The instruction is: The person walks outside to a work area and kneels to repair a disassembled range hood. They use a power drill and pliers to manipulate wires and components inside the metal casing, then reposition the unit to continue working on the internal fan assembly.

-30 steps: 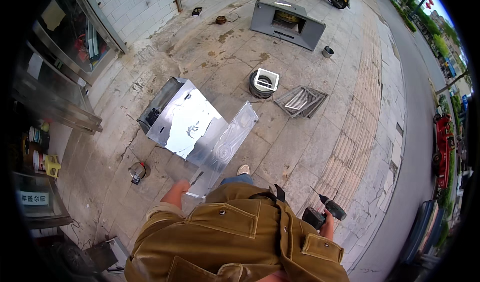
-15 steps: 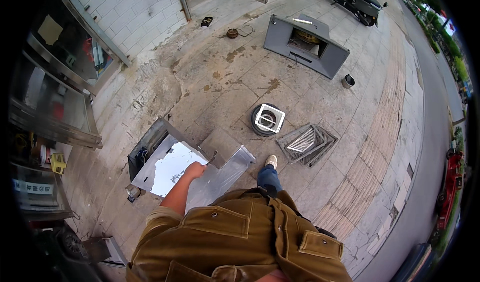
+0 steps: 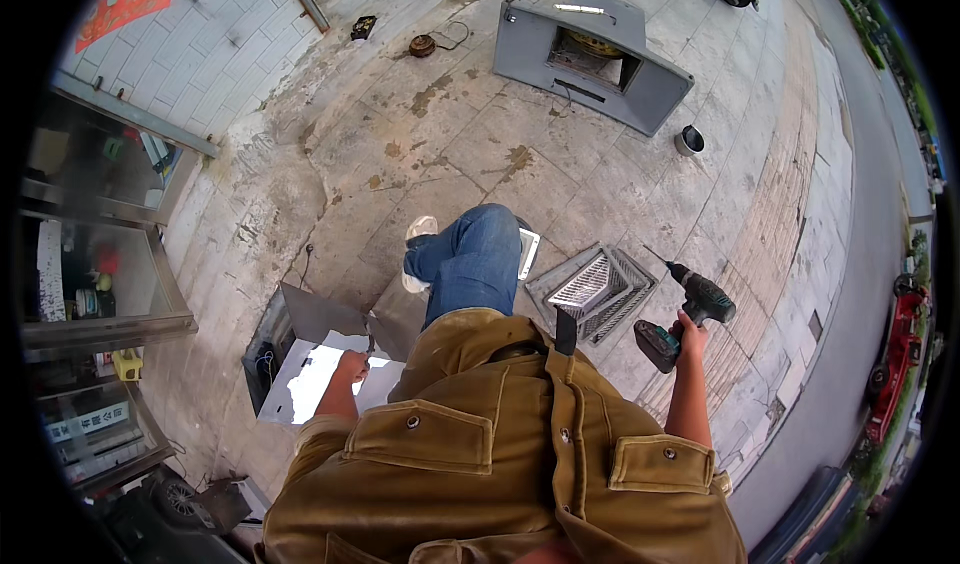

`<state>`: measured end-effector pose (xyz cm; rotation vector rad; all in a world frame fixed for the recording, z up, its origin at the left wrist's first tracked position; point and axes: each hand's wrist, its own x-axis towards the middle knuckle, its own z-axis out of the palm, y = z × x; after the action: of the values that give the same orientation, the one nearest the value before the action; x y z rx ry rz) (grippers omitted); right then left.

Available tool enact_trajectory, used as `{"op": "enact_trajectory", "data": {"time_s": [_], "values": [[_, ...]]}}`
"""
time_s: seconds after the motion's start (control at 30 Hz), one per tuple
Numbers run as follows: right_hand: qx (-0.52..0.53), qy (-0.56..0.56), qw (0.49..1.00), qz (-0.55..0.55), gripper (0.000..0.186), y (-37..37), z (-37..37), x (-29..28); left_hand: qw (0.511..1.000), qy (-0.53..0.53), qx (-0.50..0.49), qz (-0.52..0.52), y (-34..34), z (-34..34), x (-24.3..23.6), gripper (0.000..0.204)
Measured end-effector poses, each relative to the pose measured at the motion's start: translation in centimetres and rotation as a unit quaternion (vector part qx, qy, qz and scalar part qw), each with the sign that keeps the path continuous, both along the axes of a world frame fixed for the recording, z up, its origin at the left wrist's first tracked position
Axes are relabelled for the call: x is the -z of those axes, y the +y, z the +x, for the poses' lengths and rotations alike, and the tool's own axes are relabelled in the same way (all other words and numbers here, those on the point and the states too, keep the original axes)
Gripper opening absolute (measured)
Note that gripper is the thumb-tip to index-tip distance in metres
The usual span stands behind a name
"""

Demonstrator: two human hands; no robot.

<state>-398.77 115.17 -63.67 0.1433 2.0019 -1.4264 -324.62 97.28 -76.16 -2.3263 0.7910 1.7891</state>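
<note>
My right hand (image 3: pixel 692 334) is wrapped round the grip of a dark green and black cordless drill (image 3: pixel 706 298). Its long thin bit points up and left, over the paving beside the stacked metal mesh filters (image 3: pixel 597 282). At the left, my left hand (image 3: pixel 352 366) is closed on a thin dark piece at the edge of a grey sheet-metal housing (image 3: pixel 315 314). What that piece is I cannot make out. A glaring reflective panel (image 3: pixel 305 379) lies by this hand. My jeans-clad leg hides most of a round part with a white square frame (image 3: pixel 530 254).
Farther off lies a large grey hood casing (image 3: pixel 520 49), with a black cup (image 3: pixel 690 141) near its right corner. A brown coil with a wire (image 3: pixel 422 46) and a small dark box (image 3: pixel 363 28) sit on the stained paving. Glass doors (image 3: pixel 100 264) line the left side.
My right hand has come into view with the drill. One leg has swung up and left, covering much of the framed round part. The view has shifted, and my left hand stays by the housing.
</note>
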Motion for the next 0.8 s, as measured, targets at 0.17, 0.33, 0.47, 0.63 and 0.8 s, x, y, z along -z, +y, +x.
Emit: {"op": "enact_trajectory", "data": {"time_s": [0.17, 0.33, 0.47, 0.63, 0.8], "values": [[0.011, 0.05, 0.999, 0.006, 0.021, -10.2, -0.4, -2.3, 0.99, -0.035, 0.103, 0.085, -16.3, -6.0, 4.1, 0.033], [0.111, 0.061, 0.991, 0.045, 0.022, -21.1, -4.0, 2.0, 0.975, -0.029, 0.221, 0.0, -38.9, -16.7, 7.2, 0.036], [0.202, 0.081, 0.972, 0.095, 0.02, -28.2, -7.7, 4.7, 0.973, 0.01, 0.225, -0.043, -55.0, -24.0, 9.4, 0.038], [0.227, 0.107, 0.955, 0.161, 0.019, -35.3, -9.5, 1.4, 0.946, -0.014, 0.323, -0.039, -70.2, -28.6, 8.2, 0.04], [0.193, 0.151, 0.922, 0.3, 0.025, -35.3, -12.3, 2.9, 0.905, -0.076, 0.414, -0.061, -80.9, -35.8, 7.2, 0.041]]}}
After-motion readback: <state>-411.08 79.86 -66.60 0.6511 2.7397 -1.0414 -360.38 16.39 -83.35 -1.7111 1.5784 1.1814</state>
